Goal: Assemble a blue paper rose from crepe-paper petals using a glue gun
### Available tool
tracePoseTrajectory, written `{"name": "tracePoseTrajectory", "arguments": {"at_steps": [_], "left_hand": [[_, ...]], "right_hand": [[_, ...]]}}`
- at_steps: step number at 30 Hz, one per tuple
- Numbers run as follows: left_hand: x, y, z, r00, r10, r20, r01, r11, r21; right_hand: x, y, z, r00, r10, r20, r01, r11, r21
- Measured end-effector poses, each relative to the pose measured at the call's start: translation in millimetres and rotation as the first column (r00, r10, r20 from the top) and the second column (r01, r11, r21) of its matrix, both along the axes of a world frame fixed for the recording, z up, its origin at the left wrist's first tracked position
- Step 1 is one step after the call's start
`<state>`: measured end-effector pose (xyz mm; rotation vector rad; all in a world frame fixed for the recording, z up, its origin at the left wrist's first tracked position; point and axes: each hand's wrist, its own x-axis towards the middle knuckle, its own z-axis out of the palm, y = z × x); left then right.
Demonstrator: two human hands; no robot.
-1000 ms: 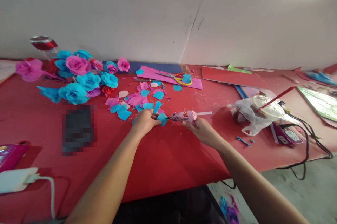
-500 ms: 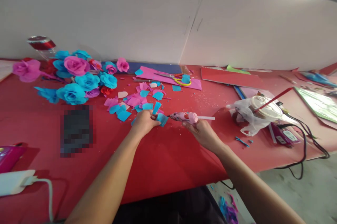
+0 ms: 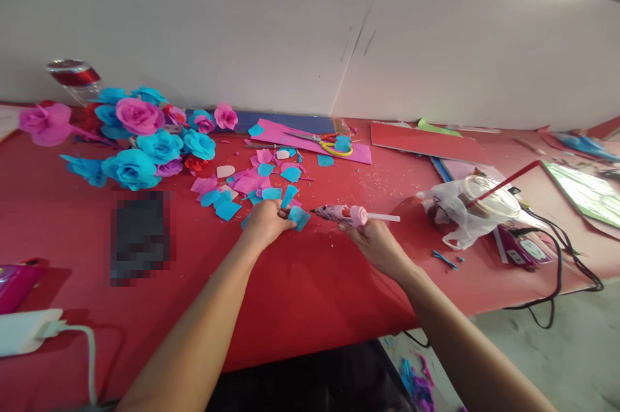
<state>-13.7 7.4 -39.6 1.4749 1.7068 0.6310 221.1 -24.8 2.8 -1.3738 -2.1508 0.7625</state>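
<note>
Pinched in my left hand (image 3: 267, 223) is a small blue paper petal (image 3: 299, 218), with another blue strip showing above my fingers. My right hand (image 3: 376, 243) grips a pink hot glue gun (image 3: 341, 214) with a clear glue stick jutting from its back. The gun's nozzle points left, just short of the petal's right edge. Loose blue and pink paper petals (image 3: 249, 183) lie scattered beyond my left hand. Yellow-handled scissors (image 3: 336, 148) rest on a pink paper strip (image 3: 285, 135) farther back.
Finished paper flowers (image 3: 159, 146) cluster at the back left beside a red-lidded jar (image 3: 75, 74). A white charger with a cable (image 3: 33, 332) sits at the near left. On the right stand a lidded cup with a red straw (image 3: 489, 197), a plastic bag (image 3: 450, 212) and black cords (image 3: 559, 270).
The glue gun has drawn back slightly to the right, widening the gap between its nozzle and the petal. My left hand keeps its hold almost unmoved.
</note>
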Motion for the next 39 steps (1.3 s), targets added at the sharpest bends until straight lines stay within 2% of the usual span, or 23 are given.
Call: {"name": "tracePoseTrajectory", "arguments": {"at_steps": [7, 15, 25, 30, 33, 36, 37, 39], "left_hand": [[2, -2, 4.9, 0.999, -0.005, -0.039, 0.005, 1.0, 0.009], [2, -2, 6.0, 0.998, 0.005, -0.058, -0.004, 1.0, 0.015], [2, -2, 5.0, 0.999, 0.011, -0.033, -0.011, 1.0, 0.015], [2, -2, 4.8, 0.999, 0.02, -0.029, -0.02, 0.999, 0.025], [1, -2, 3.2, 1.0, 0.017, -0.011, -0.017, 1.0, 0.021], [1, -1, 1.1, 0.999, 0.024, 0.023, -0.024, 1.0, 0.003], [1, -1, 0.3, 0.999, 0.029, 0.037, -0.03, 1.0, 0.004], [1, 0, -1.1, 0.997, 0.04, 0.071, -0.041, 0.999, 0.02]], "right_hand": [[-3, -5, -2.1, 0.997, 0.046, 0.056, -0.042, 0.996, -0.077], [-2, 1, -5.4, 0.998, 0.054, 0.024, -0.053, 0.998, -0.042], [1, 7, -6.9, 0.997, -0.018, 0.072, 0.019, 1.0, -0.004], [1, 7, -6.3, 0.998, 0.025, 0.049, -0.026, 0.999, 0.018], [4, 10, -2.9, 0.999, 0.006, 0.047, -0.008, 0.999, 0.044], [17, 20, 0.4, 0.973, -0.068, 0.221, 0.046, 0.994, 0.103], [23, 25, 1.0, 0.935, -0.122, 0.332, 0.083, 0.988, 0.13], [36, 36, 1.5, 0.795, -0.233, 0.56, 0.144, 0.969, 0.2]]}}
